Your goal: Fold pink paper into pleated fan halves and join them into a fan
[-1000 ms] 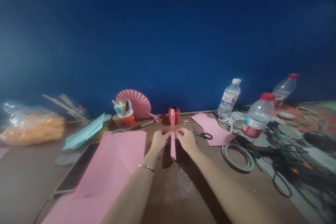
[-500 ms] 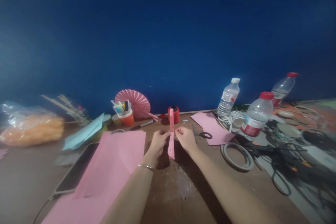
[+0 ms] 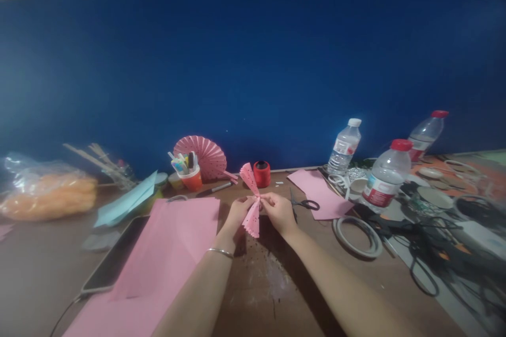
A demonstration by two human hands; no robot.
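Note:
A pleated strip of pink paper (image 3: 251, 221), dotted with small punched holes, is pinched at its narrow middle and flares out above and below like a bow. My left hand (image 3: 238, 213) closes on that middle from the left, a bracelet on its wrist. From the right, my right hand (image 3: 280, 211) pinches the same spot with thumb and finger. Just behind the paper stands a red roll-shaped object (image 3: 261, 174). Scissors (image 3: 308, 204) with black handles lie close to my right hand.
A pink paper fan (image 3: 201, 154) leans on the wall behind a cup of pens (image 3: 191, 176). Pink sheets (image 3: 177, 253) and a tablet (image 3: 116, 258) lie left. Bottles (image 3: 387, 176), a grey tape roll (image 3: 358, 237) and tangled cables (image 3: 443, 253) crowd the right. Dark bits dot the tabletop.
The folded pink paper has spread from a narrow strip into two fanned ends, its upper end tilting left. Both hands stay at its middle.

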